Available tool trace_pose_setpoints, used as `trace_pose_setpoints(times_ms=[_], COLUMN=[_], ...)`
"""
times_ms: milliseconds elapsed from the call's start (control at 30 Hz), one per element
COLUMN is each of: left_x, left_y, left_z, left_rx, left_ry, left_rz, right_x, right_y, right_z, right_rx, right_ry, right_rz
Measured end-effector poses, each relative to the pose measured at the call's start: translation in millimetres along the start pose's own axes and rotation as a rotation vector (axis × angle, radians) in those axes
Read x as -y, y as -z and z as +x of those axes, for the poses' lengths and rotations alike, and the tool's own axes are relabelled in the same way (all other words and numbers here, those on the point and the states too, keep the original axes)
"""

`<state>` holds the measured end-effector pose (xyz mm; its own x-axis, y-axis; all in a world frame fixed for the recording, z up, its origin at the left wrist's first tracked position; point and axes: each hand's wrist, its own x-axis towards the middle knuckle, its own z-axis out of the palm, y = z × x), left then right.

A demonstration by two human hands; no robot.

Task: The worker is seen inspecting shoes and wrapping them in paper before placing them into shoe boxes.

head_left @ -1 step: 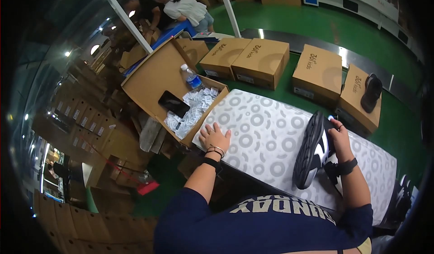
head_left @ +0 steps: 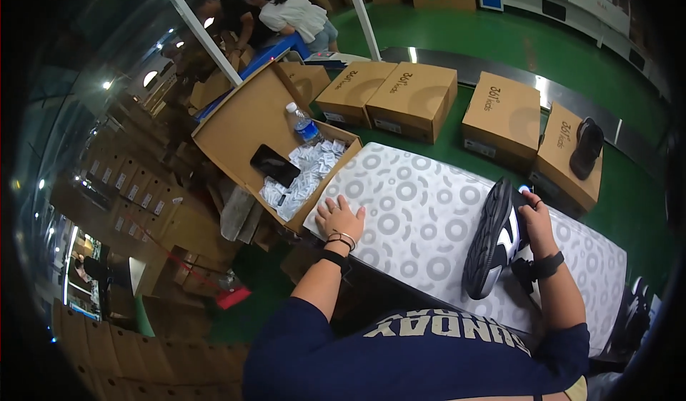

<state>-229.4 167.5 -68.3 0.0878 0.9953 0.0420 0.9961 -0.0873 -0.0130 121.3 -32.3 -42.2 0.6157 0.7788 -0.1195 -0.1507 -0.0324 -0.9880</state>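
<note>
My left hand (head_left: 340,219) lies flat with fingers spread on a work surface covered in white paper with grey rings (head_left: 389,187). My right hand (head_left: 537,226) grips a black and white sneaker (head_left: 493,247), tipped on its side with the black sole turned left. Its fingers curl at the shoe's upper end; a small bright spot shows by the fingertips, too small to name. Under my right wrist lies a second dark shoe (head_left: 525,276), partly hidden by the forearm. Beside my left hand stands an open cardboard box (head_left: 236,129) holding small white packets (head_left: 314,165).
A black phone (head_left: 275,165) and a water bottle (head_left: 306,126) lie in the open box. Closed shoe boxes (head_left: 412,97) line the far side; one bears a black shoe (head_left: 587,149). More shoes (head_left: 634,308) sit at the right edge. Two people work at the back left.
</note>
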Motion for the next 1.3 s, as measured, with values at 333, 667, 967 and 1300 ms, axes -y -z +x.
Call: trace_pose_setpoints(times_ms=[333, 667, 967, 1300], left_x=[-3.1, -16.5, -87.9, -204.2], left_y=[-9.3, 13.3, 117.1, 207.9], left_z=[11.8, 1.9, 28.4, -78.7], left_rx=[-0.034, -0.045, 0.592, 0.442], left_ry=[-0.091, -0.214, -0.54, -1.625], left_rz=[0.044, -0.069, -1.395, -1.017], right_x=[-6.7, -7.9, 71.8, 84.7], right_y=[-7.0, -5.7, 17.0, 75.5], right_z=[4.4, -1.5, -12.6, -26.0], right_rx=[-0.034, -0.052, 0.057, 0.054], right_ry=[0.022, 0.058, 0.29, -0.019], right_rz=[-0.073, -0.082, -0.185, 0.38])
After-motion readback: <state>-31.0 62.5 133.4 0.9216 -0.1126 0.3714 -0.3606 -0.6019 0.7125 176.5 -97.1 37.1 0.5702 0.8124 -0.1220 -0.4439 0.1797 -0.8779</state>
